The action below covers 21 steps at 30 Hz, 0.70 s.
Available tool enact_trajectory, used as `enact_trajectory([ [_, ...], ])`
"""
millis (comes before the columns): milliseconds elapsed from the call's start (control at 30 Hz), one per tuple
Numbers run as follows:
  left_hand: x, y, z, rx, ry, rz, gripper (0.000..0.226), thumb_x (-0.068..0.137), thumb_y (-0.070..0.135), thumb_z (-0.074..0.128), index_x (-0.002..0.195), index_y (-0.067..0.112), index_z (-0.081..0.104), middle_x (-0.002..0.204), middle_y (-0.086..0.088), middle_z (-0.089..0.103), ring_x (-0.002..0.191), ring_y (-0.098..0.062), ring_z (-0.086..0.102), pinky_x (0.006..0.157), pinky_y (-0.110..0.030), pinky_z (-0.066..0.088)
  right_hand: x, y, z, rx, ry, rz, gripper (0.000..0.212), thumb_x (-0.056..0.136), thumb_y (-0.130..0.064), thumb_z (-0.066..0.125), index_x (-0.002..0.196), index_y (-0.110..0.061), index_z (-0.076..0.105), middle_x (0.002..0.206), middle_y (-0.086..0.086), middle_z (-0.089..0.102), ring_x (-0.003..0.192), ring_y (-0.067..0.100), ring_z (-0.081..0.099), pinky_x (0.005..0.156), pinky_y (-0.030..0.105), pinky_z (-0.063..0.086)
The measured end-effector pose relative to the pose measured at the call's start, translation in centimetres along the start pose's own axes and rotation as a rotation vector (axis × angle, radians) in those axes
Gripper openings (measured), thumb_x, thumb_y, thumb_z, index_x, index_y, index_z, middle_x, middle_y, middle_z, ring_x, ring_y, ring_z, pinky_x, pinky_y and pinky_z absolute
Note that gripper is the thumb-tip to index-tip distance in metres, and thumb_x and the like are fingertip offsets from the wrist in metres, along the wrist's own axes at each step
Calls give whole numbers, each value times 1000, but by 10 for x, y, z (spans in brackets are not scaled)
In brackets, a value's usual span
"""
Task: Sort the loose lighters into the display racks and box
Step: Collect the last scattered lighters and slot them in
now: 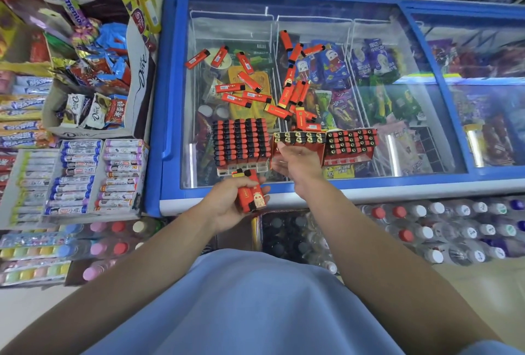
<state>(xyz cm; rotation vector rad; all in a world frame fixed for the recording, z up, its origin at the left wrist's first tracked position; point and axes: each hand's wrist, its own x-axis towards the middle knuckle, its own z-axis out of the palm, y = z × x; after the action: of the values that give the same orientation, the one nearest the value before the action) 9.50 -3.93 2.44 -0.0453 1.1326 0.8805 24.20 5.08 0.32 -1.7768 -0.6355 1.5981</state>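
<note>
The left hand [227, 201] is gripping a small bundle of red lighters [251, 194], their long axes pointing away from the person toward the full rack [241, 143] just beyond it. The right hand [298, 160] is hovering with fingers relaxed and holding nothing, its fingertips reaching the near edge of the red box [298, 141], whose row of lighters is standing upright. A second rack [350, 143] is sitting just right of that box.

The loose lighters [250, 90] are lying scattered on the freezer lid [397, 99], serving as the bench, beyond the racks and box, pointing every which way. The right hand is nearer to the cluster behind the box; the left is already loaded. The box appears only partly filled, though the hand is covering much of it, so it is probably the next destination.
</note>
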Motion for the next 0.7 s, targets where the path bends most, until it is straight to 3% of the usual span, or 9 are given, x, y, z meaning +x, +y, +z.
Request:
enact_trajectory([
  [100,-1,-1,2,29,-12,11,33,94,-7,58,127,-4,58,103,-13,78,89,-26,78,68,-36,64,1,-2,2,-79,30,8,39,88,-32,79,108,-2,63,79,12,74,57,18,69,63,31,64],
  [200,0,-1,2,38,-15,16,40,92,-12,55,131,-6,56,105,-13,78,89,-27,78,66,-35,63,0,-3,-1,-253,34,-26,48,80,-53,81,93,-10,64,69,2,68,64,20,66,76,42,64],
  [267,1,-1,2,50,-24,23,41,92,-14,53,132,-4,56,110,-14,77,90,-29,77,66,-35,63,-11,-6,-4,-436,-113,-66,52,78,-59,80,92,-10,69,75,-3,69,68,16,63,67,35,59],
  [333,3,-1,4,74,-46,35,43,91,-15,54,132,-1,57,113,-17,76,91,-31,77,68,-37,64,-23,-10,-7,-623,-303,-97,46,78,-58,81,97,-16,74,89,-6,75,72,10,64,59,28,49],
  [433,0,-3,7,126,-57,33,43,90,-17,58,129,2,59,113,-20,75,95,-33,77,69,-39,65,-29,-13,-8,-740,-400,-145,36,78,-50,84,95,-18,77,93,-8,75,66,4,60,52,22,44],
  [533,-2,-3,6,171,-59,6,37,91,-10,64,126,4,61,112,-21,75,96,-32,77,71,-37,64,-26,-16,-8,-722,-400,-135,31,81,-41,84,93,-15,76,85,-6,74,71,8,63,57,23,48],
  [633,5,-3,-3,103,17,-9,38,92,-3,67,128,-6,57,109,-24,75,102,-37,75,92,-48,60,-25,-19,-11,-594,-345,-131,28,85,-33,82,97,-8,74,79,0,75,64,9,62,61,23,56],
  [700,9,-4,-9,46,75,-23,34,92,-3,67,124,-6,57,107,-23,75,98,-37,76,83,-49,63,-22,-20,-20,-539,-273,-165,27,87,-28,80,99,-6,73,83,7,76,66,11,66,63,21,58],
])
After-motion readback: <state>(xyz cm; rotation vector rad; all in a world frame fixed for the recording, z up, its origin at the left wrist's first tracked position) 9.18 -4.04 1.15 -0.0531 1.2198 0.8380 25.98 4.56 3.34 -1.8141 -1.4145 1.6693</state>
